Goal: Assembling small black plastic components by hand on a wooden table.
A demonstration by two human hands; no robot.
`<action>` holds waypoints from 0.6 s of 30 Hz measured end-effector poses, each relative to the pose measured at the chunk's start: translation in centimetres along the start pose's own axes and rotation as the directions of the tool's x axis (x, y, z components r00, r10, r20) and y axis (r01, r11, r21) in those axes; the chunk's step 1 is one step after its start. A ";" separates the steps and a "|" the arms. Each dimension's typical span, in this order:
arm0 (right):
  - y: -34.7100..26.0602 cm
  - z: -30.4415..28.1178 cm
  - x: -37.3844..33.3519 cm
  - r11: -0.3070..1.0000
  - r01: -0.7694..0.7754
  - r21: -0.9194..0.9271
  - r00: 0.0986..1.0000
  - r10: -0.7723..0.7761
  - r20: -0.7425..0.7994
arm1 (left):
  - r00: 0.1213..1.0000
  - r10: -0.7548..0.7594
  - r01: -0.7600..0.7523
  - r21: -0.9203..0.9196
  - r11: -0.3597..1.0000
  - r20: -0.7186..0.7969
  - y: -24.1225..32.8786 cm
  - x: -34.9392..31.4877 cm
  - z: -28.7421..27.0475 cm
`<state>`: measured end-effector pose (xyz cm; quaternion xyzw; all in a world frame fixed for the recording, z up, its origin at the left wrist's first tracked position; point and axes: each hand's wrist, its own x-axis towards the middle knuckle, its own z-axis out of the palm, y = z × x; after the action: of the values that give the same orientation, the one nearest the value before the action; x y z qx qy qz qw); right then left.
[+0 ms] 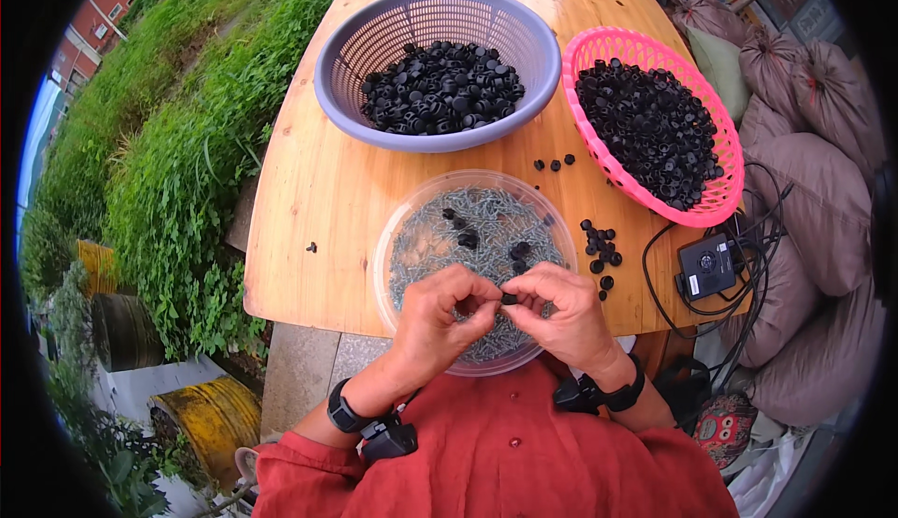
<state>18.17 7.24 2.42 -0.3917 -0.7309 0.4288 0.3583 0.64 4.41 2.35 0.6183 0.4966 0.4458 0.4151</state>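
Note:
Over the clear round tub [382, 280] my two hands meet fingertip to fingertip. My right hand [564, 310] pinches a small black plastic cap [509, 299] between thumb and fingers. From the other side, my left hand [441, 310] is closed in a pinch right against the cap; what lies inside its fingertips is hidden. Many grey metal screws [477, 209] fill the tub beneath. A few black caps [468, 238] lie loose on top of them, and more sit by my right fingers.
A grey-purple plastic basket [339, 116] of black caps stands at the back of the wooden table [299, 209]. To its right is a pink basket [585, 130] of black parts. Loose caps [603, 247] lie right of the tub, near a black device [706, 267] with cables.

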 end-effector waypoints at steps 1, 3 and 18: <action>-0.1 0.0 0.0 1.000 -0.001 0.000 1.000 0.001 -0.002 | 1.000 0.018 -0.018 0.044 0.999 0.002 0.1 0.0 0.0; -0.5 0.0 -0.1 1.000 -0.018 -0.008 1.000 0.018 -0.009 | 0.999 0.037 -0.037 0.089 0.995 0.007 0.2 0.0 0.0; -0.7 0.2 -0.6 0.997 -0.079 0.017 0.996 0.079 -0.032 | 1.000 0.016 -0.016 0.021 1.000 0.015 0.8 0.1 0.2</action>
<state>18.06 6.44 2.91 -0.4244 -0.7056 0.4420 0.3559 1.01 4.36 3.08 0.6298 0.4934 0.4393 0.4085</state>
